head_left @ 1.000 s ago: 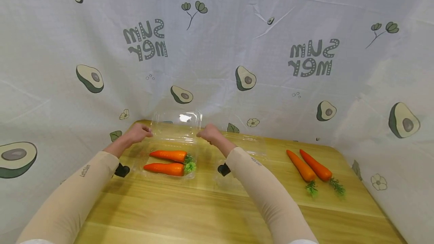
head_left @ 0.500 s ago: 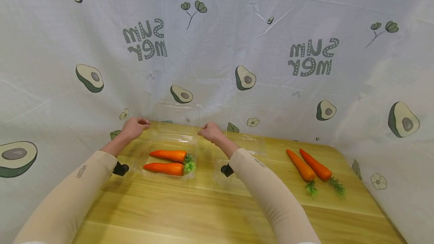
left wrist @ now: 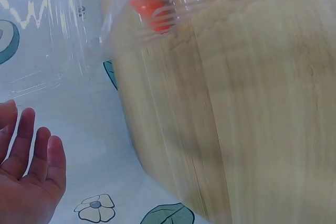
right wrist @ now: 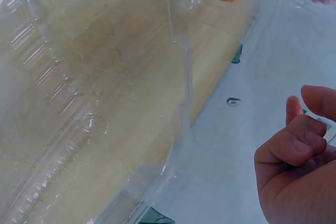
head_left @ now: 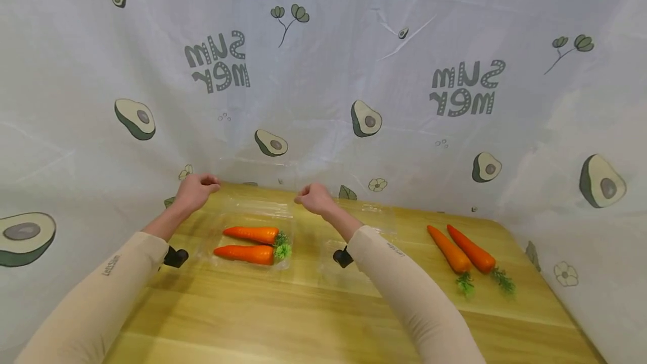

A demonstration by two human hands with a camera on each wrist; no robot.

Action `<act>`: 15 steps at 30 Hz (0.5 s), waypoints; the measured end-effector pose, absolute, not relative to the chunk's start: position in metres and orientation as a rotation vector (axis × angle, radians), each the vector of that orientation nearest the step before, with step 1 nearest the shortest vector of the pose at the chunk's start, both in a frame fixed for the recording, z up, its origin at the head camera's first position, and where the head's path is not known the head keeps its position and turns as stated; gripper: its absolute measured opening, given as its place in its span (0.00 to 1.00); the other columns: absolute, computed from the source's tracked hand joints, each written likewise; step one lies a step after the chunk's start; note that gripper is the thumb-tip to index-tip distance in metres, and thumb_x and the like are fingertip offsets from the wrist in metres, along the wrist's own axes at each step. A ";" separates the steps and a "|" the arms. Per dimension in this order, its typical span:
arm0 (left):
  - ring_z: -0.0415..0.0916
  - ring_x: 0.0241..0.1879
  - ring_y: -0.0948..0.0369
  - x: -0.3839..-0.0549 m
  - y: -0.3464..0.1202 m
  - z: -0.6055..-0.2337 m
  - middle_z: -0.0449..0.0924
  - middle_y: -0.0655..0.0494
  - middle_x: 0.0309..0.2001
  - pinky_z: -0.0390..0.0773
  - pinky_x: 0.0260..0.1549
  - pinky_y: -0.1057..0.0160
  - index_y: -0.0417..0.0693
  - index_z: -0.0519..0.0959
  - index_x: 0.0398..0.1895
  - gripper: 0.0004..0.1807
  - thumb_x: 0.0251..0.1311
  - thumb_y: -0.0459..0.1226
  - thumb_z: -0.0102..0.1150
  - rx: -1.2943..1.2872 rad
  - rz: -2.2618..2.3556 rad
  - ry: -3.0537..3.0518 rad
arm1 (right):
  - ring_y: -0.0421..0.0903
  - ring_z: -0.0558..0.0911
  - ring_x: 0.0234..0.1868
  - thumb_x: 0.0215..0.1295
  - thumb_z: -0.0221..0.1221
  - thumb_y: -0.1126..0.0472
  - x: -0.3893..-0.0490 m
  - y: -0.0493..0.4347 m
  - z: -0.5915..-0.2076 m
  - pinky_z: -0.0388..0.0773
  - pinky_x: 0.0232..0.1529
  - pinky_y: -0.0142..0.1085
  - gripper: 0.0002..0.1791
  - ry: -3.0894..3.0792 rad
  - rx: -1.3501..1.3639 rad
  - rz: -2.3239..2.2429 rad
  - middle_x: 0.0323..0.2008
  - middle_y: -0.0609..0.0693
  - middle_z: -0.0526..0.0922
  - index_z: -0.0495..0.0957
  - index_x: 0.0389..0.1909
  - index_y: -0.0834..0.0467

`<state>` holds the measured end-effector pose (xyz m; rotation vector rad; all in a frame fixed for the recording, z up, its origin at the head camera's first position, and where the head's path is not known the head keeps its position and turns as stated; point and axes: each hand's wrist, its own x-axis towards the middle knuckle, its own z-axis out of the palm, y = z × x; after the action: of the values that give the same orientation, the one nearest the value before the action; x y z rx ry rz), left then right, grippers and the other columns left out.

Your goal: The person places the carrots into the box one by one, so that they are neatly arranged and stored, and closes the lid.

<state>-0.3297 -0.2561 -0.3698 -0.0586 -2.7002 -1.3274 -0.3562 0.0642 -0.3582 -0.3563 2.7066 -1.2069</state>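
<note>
A clear plastic clamshell box [head_left: 207, 260] stands on the left of the table, its lid [left wrist: 37, 77] raised against the curtain. Inside it lie two carrots [head_left: 250, 234] with green tops. My left hand [head_left: 194, 191] is beside the lid's left side, fingers loosely bent; in the left wrist view its fingertips are close to the lid's edge, and contact cannot be told. On the lid's other side is my right hand [head_left: 314, 198], fingers curled, with nothing visible between them in the right wrist view. Below it stands a second clear clamshell box [right wrist: 63, 93], open.
Two more carrots [head_left: 457, 251] lie on the right of the wooden table [head_left: 283, 319]. A pale curtain [head_left: 323, 72] printed with avocados and lettering hangs behind the table and at its sides.
The raised lid has tilted farther back towards the curtain. My left hand has moved left and slightly up, away from the lid's side. The right hand has barely moved; the carrots stay put.
</note>
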 end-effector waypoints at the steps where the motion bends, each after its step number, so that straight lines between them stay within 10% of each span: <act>1: 0.72 0.56 0.41 -0.330 -0.257 -0.370 0.77 0.34 0.58 0.74 0.57 0.43 0.33 0.77 0.54 0.15 0.76 0.37 0.50 -0.062 -1.327 -2.694 | 0.44 0.69 0.28 0.70 0.61 0.61 -0.355 0.065 -0.357 0.70 0.33 0.37 0.09 2.711 -0.367 -1.212 0.32 0.50 0.78 0.80 0.30 0.61; 7: 0.73 0.57 0.40 -0.326 -0.260 -0.368 0.77 0.35 0.58 0.74 0.58 0.42 0.34 0.78 0.55 0.16 0.77 0.37 0.49 -0.096 -1.295 -2.678 | 0.50 0.81 0.46 0.69 0.62 0.59 -0.354 0.066 -0.356 0.79 0.46 0.43 0.11 2.745 -0.417 -1.172 0.49 0.57 0.85 0.85 0.45 0.62; 15: 0.74 0.55 0.42 -0.315 -0.265 -0.372 0.79 0.37 0.56 0.74 0.56 0.43 0.36 0.79 0.54 0.15 0.76 0.38 0.50 -0.127 -1.261 -2.667 | 0.47 0.78 0.39 0.67 0.64 0.59 -0.348 0.066 -0.357 0.75 0.38 0.38 0.07 2.771 -0.469 -1.118 0.48 0.55 0.85 0.85 0.38 0.59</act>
<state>-0.3148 -0.2652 -0.3722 -0.1268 -2.6667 -1.2610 -0.3484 0.0663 -0.3574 -0.4687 2.7709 -1.1182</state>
